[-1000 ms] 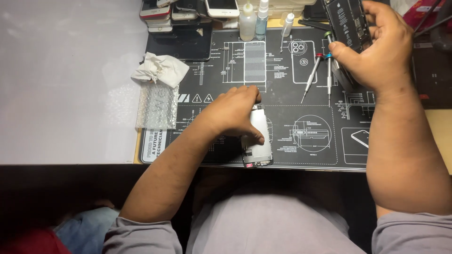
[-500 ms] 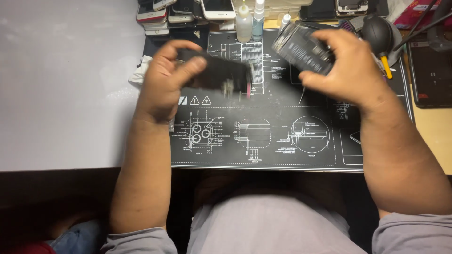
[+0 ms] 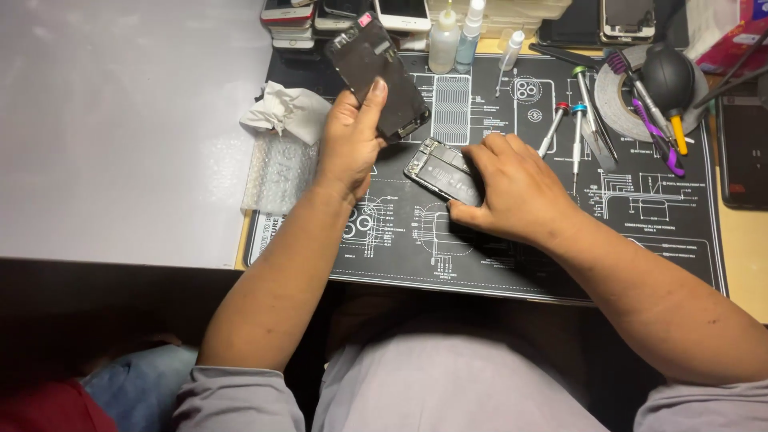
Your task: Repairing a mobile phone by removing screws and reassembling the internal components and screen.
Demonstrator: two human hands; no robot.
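My left hand [image 3: 350, 142] holds a detached black phone screen panel [image 3: 376, 74], tilted up above the far left of the black printed work mat [image 3: 640, 240]. My right hand [image 3: 512, 188] presses down on an opened phone body [image 3: 442, 171] lying on the mat, its battery and inner parts facing up. The two phone parts are apart from each other.
A crumpled white tissue [image 3: 282, 110] and bubble wrap [image 3: 280, 172] lie left of the mat. Small bottles [image 3: 456, 38] and stacked phones [image 3: 320, 20] line the far edge. Screwdrivers [image 3: 578, 128], a tape roll [image 3: 620, 96], a black dust blower [image 3: 668, 78] and tweezers sit at right.
The screen panel has been lifted away in my left hand toward the far left. My right hand has come down from the far right and set the phone body on the mat.
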